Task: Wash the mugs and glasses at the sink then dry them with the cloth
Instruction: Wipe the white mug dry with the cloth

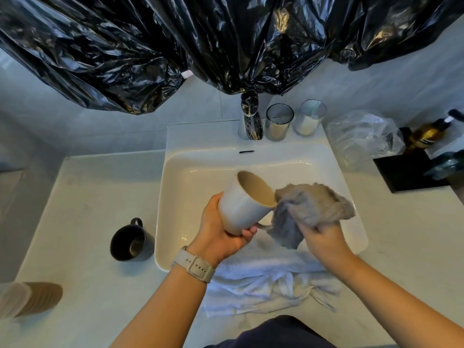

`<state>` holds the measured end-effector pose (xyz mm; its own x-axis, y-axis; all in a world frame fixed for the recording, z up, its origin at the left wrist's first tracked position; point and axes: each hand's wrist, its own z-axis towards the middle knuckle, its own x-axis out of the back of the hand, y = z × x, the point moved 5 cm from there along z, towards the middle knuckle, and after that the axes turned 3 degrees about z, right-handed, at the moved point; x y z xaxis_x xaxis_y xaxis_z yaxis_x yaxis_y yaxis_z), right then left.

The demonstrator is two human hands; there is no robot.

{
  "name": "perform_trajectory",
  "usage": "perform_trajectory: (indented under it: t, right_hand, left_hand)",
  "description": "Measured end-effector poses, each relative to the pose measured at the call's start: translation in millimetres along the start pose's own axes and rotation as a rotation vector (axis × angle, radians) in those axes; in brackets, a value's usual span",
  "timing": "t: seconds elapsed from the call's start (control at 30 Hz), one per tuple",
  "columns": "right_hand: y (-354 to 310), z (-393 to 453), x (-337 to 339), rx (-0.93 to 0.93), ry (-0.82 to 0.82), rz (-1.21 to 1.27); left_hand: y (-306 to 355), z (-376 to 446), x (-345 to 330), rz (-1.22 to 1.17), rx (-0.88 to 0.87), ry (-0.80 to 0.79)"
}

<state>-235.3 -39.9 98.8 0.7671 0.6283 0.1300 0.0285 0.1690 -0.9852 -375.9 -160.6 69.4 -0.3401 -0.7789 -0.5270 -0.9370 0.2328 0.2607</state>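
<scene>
The left hand grips a white mug round its lower body, thumb on the far side and fingers curled under near the handle, holding it tilted over the sink. The mug's long axis runs from the left hand up and away to the right, so its open mouth faces the right hand. That hand is bunched round a grey cloth, whose folds touch the mug's rim on the right side. The cloth hand is the nearer one to the opening, so wiping the inside would likely mean pushing the cloth leftward along that axis.

A white towel lies over the sink's front edge. A dark mug stands on the counter left of the sink, and two glasses stand beside the tap.
</scene>
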Motion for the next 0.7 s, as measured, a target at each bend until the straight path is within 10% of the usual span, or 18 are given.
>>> perform_trajectory:
  t: [0.27,0.5,0.7]
  right_hand:
    - [-20,15,-11,-0.141,0.016,0.180]
    - [0,4,-28,-0.421,0.067,0.486]
    - [-8,3,-30,-0.551,-0.258,1.093]
  left_hand:
    - [-11,-16,-32,-0.236,0.211,-0.336]
    - [-15,-12,-32,-0.298,0.074,-0.173]
    - [-11,-21,-25,-0.535,0.156,-0.226]
